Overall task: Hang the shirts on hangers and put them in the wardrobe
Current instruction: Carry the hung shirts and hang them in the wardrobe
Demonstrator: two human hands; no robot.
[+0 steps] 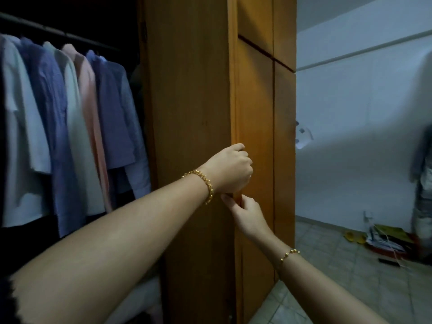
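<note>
**Door.** The wardrobe door (187,101) stands open, with its free vertical edge turned toward the camera. Both hands are on that edge, near the door's mid-height.

**Left hand.** The left hand (230,169) grips the edge with its fingers curled round it, knuckles toward the viewer.

**Right hand.** The right hand (245,213) sits immediately below the left. Its thumb lies on the near side and its fingers reach to the far side, pinching the same edge.

**Reason for the hold.** Stacking two hands on the free edge gives the most leverage for swinging the panel. The likely intent is to close it, but the direction cannot be confirmed.

**Shirts.** The shirts (70,113) hang inside the wardrobe from the hanging rail (58,32). They run shoulder to shoulder toward the rail's right end, each touching the next: white, blue, pale, pink and blue. The collars mostly hide the hangers. Neither hand holds a shirt or a hanger, so the hanging step appears finished for these garments.

**Surroundings.** To the right of the wardrobe, clutter (385,239) lies on the tiled floor (339,265) near the white wall (350,160).
</note>
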